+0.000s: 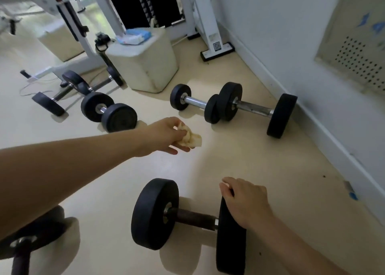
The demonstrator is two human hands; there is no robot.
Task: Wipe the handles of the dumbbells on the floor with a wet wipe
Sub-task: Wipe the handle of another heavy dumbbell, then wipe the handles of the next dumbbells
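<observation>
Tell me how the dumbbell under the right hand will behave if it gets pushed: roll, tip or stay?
Likely to roll: the near dumbbell stands on two round plates on smooth floor, so the right hand gripping one plate probably steadies it. Probably heavy for its size, given the thick black plates.

Light: dim room, daylight spilling in from the far upper left, floor (25, 112) brightest there.
Shadows: soft-edged, pooling beside the near dumbbell (155, 214).
Edges: wide-angle bend, the wall (291, 35) curves away and the corners darken.
Focus: soft throughout, the distant machine frame (68, 24) is washed out and fuzzy.
</observation>
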